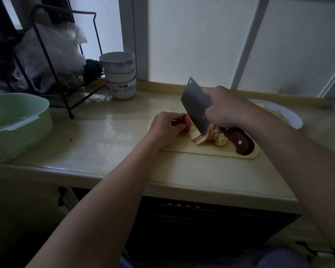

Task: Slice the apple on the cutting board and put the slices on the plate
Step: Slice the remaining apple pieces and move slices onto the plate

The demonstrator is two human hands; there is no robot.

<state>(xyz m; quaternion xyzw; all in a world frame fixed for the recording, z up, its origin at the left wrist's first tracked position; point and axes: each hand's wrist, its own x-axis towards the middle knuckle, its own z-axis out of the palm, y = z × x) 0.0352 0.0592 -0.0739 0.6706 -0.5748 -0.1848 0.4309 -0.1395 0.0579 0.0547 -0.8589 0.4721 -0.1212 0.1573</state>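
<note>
No readable text, label or number anywhere.

We see a cleaver with a dull grey metal blade and a polished wooden handle, a smooth, matt, plastic-looking cutting board, a glossy stone-like countertop, and glazed ceramic bowls.

Green basin far left on counter; stacked bowls beside black wire rack holding plastic bag.
</note>
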